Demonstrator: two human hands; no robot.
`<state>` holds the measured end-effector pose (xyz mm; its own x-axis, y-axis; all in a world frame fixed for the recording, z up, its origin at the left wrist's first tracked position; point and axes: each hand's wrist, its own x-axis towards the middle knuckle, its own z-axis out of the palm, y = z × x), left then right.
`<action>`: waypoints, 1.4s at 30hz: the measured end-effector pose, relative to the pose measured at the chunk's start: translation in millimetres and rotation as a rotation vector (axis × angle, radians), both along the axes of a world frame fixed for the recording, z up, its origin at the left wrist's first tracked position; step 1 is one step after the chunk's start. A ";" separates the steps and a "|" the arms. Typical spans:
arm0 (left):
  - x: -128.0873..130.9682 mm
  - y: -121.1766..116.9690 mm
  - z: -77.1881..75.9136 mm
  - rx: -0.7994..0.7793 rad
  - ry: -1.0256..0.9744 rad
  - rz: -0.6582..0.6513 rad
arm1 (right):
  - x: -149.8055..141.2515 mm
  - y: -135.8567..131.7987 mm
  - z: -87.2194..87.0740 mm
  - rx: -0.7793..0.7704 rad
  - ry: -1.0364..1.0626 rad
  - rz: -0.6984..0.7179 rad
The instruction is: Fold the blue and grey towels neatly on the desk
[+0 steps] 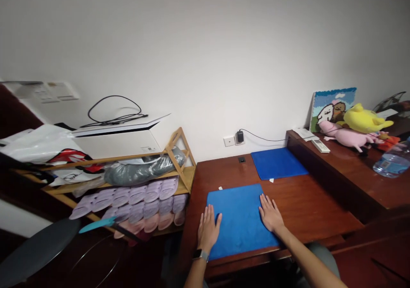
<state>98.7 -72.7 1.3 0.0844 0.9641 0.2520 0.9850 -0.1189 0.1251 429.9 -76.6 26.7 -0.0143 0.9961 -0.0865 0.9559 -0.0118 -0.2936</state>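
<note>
A light blue cloth point(240, 215) lies spread flat on the brown wooden desk point(320, 202), close to its front edge. On the cloth's left edge rests my left hand point(209, 229), palm down with the fingers stretched out and a watch on the wrist. My right hand point(270, 213) lies flat at the right edge, fingers spread, partly on the cloth and partly on the wood. Neither hand holds anything. Farther back, a darker blue cloth point(278, 163) is laid flat near the wall. Small white tags stick out beside both cloths.
To the left stands a wooden rack point(188, 173) with lilac and pink slippers point(150, 198) and a white box point(118, 145) on top. A raised desk section point(365, 181) at right bears plush toys point(346, 134), a remote point(320, 146) and a plastic bottle point(390, 164). A charger point(240, 136) sits in the wall socket.
</note>
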 end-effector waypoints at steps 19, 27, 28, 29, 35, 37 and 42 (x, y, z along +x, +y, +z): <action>98.3 -36.5 29.9 0.038 -0.017 -0.285 | 0.7 -76.8 -18.7 0.071 -0.009 -0.008; 193.4 -73.8 21.4 -0.124 -0.106 -0.491 | 6.6 -76.7 -32.9 0.100 -0.033 0.061; 180.5 -75.2 18.4 -0.118 -0.100 -0.462 | 6.0 -76.4 -32.1 0.090 -0.031 0.044; 163.3 -76.7 15.2 -0.104 -0.092 -0.420 | 5.1 -76.1 -30.7 0.083 -0.027 0.024; 32.0 -93.1 -4.7 0.014 -0.024 0.003 | 1.4 -75.1 -24.4 0.086 -0.011 -0.014; 4.8 -100.3 -9.1 0.055 -0.017 0.070 | 1.9 -75.9 -24.0 0.081 -0.018 -0.011; -6.4 -108.6 -14.6 0.098 -0.024 0.075 | 2.7 -77.3 -22.3 0.036 -0.040 -0.015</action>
